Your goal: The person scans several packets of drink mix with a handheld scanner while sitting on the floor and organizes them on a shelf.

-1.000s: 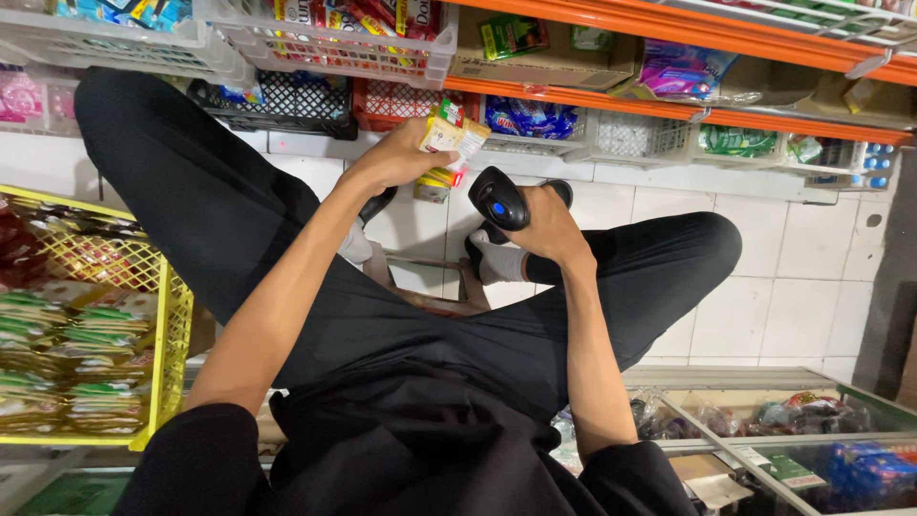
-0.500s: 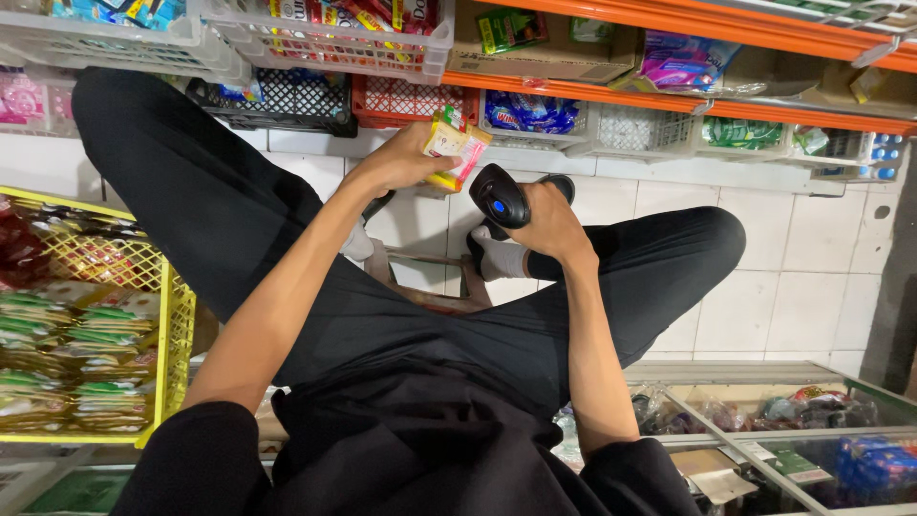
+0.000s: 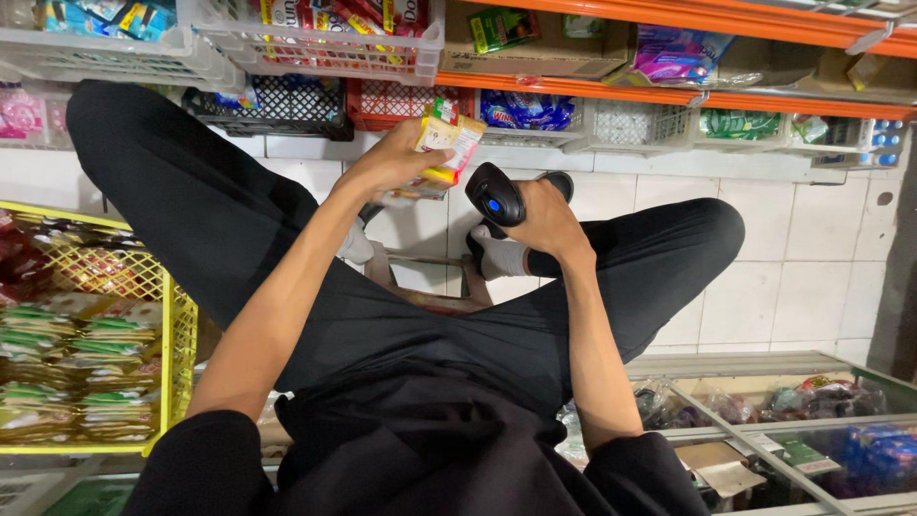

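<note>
The person sits low with knees spread wide, dressed in black trousers [image 3: 191, 201], and both arms reach forward over the lap. The left hand [image 3: 396, 162] is closed around a small yellow and white packet [image 3: 447, 148], thumb on one side and fingers on the other, holding it up in front of the lower store shelf. The right hand [image 3: 544, 218] is wrapped around the grip of a black handheld scanner [image 3: 497, 194], whose head with a small blue light sits just beside the packet, a little below and to its right, not touching it. Beneath the hands are white socks [image 3: 501, 256] and a tiled floor [image 3: 821, 248]. To the left stands a yellow wire basket [image 3: 181, 354] stacked with green and brown snack packs. Ahead, an orange shelf rail [image 3: 592, 88] runs above white plastic baskets [image 3: 315, 48] filled with red and colourful packets. At the lower right is a glass-topped freezer [image 3: 764, 401].
</note>
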